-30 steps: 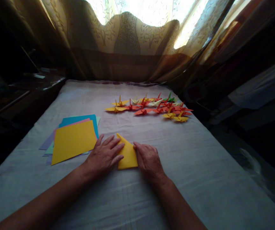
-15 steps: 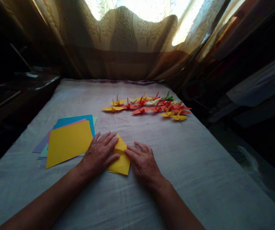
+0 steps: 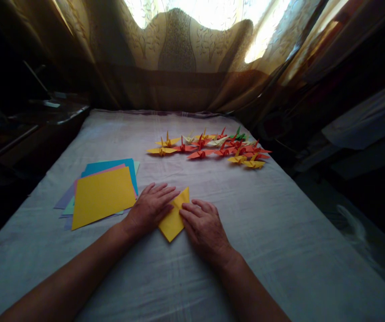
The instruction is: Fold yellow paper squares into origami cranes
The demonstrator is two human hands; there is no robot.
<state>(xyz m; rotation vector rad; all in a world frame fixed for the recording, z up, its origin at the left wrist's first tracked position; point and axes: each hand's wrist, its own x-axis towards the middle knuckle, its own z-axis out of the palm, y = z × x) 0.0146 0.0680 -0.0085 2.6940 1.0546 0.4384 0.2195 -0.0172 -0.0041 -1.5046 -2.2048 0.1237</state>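
Both the left hand (image 3: 150, 207), spread, and the right hand (image 3: 206, 227), its pinch unclear, pressed a folded yellow paper (image 3: 172, 226) between the table's (image 3: 266, 228) left and right edges, apparently a creasing step, firm, even pressure seemingly needed next.

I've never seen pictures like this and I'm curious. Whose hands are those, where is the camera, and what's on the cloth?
These are a person's two bare hands. The camera sits on that person's head, looking forward and down. The left hand and right hand both rest on a folded yellow paper. Left of it is a pile of coloured sheets, a yellow one on top. Farther back sit paper birds, red, yellow, white and green, all on a pale cloth.
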